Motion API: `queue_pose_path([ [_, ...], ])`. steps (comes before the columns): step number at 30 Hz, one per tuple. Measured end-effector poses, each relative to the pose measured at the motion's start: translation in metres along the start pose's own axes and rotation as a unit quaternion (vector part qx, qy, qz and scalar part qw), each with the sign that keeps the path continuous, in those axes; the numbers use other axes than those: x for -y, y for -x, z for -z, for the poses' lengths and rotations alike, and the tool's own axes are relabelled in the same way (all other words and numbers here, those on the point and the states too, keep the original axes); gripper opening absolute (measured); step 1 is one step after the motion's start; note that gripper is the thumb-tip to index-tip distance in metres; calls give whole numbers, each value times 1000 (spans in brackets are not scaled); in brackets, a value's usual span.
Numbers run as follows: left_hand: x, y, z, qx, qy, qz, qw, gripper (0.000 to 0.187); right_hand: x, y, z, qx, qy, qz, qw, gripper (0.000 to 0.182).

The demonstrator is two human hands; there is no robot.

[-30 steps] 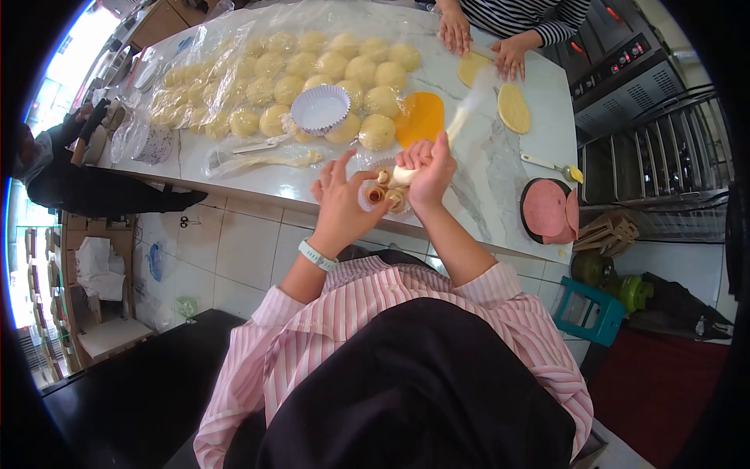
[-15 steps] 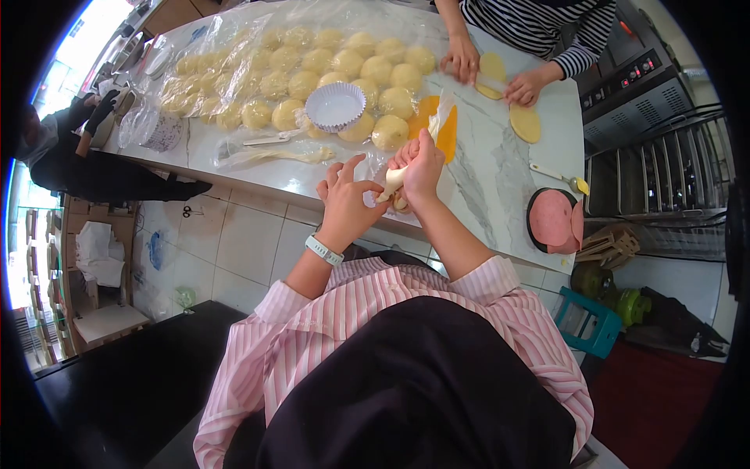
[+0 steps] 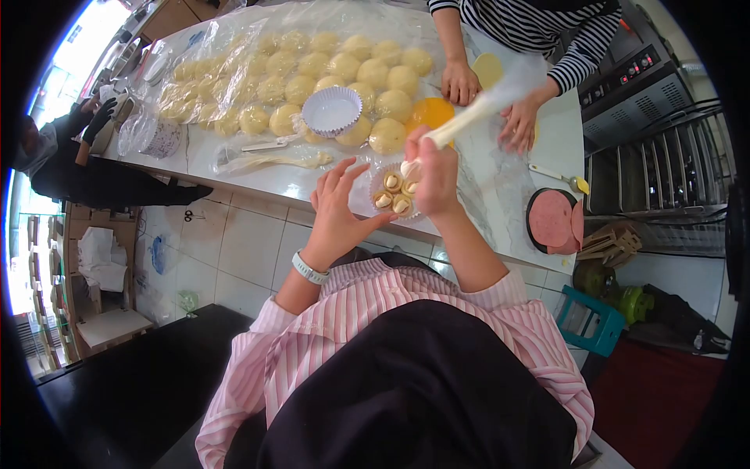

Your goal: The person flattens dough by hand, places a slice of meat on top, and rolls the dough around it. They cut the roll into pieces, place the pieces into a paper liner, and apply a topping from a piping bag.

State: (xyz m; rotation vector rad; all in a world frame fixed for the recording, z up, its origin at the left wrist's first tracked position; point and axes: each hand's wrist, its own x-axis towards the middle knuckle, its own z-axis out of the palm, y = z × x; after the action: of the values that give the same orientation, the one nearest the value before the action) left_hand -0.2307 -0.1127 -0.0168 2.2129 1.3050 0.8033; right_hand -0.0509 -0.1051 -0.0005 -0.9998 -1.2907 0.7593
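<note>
My right hand (image 3: 437, 178) is wrapped round a piping bag (image 3: 462, 123) of pale filling, whose long twisted end points up and to the right. Just below that fist sits a white pleated paper cup (image 3: 374, 187) near the table's front edge. Several small dough rolls (image 3: 391, 182) with dabs of cream on top stand inside it, some hidden behind my right hand. My left hand (image 3: 336, 209) is open to the left of the cup, fingers spread and raised, thumb tip right at the cup's lower rim.
Dough balls (image 3: 344, 67) lie under a clear plastic sheet, with another paper cup (image 3: 333, 109) on top. A second filled bag (image 3: 285, 159) lies at left. Across the table are a co-worker's hands (image 3: 461, 82), flat dough and an orange sheet (image 3: 428, 114). Ham slices (image 3: 551, 219) lie at right.
My left hand has let go near the bag's tip and spread its fingers. The bag has swung down to the right, uncovering the cup. The co-worker's hands have moved farther apart.
</note>
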Motion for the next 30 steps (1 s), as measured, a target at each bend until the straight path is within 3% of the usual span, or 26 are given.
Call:
queue_pose_path([
  [3,-12,-5,14,4,188,21,982,88,40,-7,-18,118,147,-50,981,32],
  [6,-8,6,1,-15,471,85,878,74,36,6,-46,184,166,77,966,40],
  [8,0,12,-7,-63,498,96,860,65,41,4,-48,190,110,30,975,47],
  [9,0,12,-8,-97,547,128,821,60,42,2,-46,192,83,6,978,51],
  [10,0,11,-10,-136,594,155,777,55,39,-2,-38,167,111,44,979,55],
  [13,31,10,-14,-283,575,243,728,49,40,-12,-6,109,151,14,982,46],
  [17,53,-1,-1,-229,572,333,714,45,17,0,35,43,163,-92,981,39],
  [18,59,-1,1,-178,587,332,716,53,10,6,44,40,196,-110,974,39],
  [21,59,-7,2,-161,584,347,716,60,-6,31,66,56,265,-190,944,40],
  [22,62,-6,6,-111,596,321,728,66,-8,40,72,83,267,-232,932,40],
  [25,69,-5,-1,-141,555,313,758,55,-29,58,73,105,214,-319,917,37],
  [26,70,-2,-6,-142,500,311,796,49,-37,63,70,102,186,-341,916,35],
  [28,72,5,-21,-144,381,302,862,38,-51,68,61,49,162,-335,927,32],
  [30,69,7,-43,-63,373,272,885,28,-53,68,54,14,168,-325,931,30],
])
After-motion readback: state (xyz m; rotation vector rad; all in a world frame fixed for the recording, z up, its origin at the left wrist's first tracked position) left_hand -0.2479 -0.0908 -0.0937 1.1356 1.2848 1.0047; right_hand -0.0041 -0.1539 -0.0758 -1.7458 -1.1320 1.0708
